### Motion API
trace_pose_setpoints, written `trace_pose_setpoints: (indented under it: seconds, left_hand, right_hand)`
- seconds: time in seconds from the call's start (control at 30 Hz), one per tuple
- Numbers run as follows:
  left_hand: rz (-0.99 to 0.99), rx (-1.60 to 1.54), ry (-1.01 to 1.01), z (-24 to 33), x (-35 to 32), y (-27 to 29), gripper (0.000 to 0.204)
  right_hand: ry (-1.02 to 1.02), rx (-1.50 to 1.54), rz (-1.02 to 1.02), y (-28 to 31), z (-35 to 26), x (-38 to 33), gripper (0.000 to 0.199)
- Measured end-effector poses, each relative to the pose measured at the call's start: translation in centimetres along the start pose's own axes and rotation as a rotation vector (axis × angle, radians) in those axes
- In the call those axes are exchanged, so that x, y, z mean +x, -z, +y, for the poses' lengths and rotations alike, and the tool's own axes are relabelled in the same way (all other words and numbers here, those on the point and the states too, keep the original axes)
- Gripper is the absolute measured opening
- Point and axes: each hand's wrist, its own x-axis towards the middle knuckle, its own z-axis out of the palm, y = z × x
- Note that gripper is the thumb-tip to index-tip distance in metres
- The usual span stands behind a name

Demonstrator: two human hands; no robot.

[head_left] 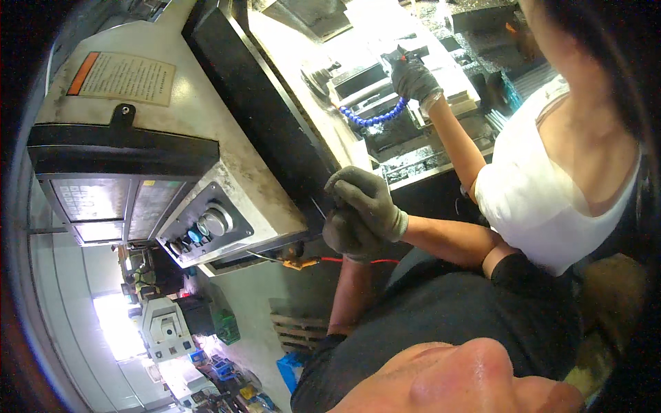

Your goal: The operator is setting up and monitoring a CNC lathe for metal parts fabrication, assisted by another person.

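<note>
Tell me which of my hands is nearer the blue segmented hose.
Right: in view, the right hand is below the blue segmented hose; the left hand sits lower, farther away.

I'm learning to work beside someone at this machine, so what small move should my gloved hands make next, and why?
Probably ease the right hand and left hand slightly back toward the body: they are together with no held thing visible, while the co-worker's gloved hand is inside the machine, near the blue segmented hose.
</note>
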Motion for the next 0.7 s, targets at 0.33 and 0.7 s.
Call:
trace_pose_setpoints:
  seconds: [0.33, 0.7]
  left_hand:
    - [-0.205, -1.133, 0.439, -1.5, -1.2, -0.6, 0.041]
    - [0.296, -0.533, -0.046, 2.0, 4.0, 1.9, 0.014]
  right_hand:
    - [0.034, 0.009, -0.03, 0.2, 0.2, 0.2, 0.021]
    - [0.036, -0.008, -0.056, 1.0, 0.3, 0.4, 0.018]
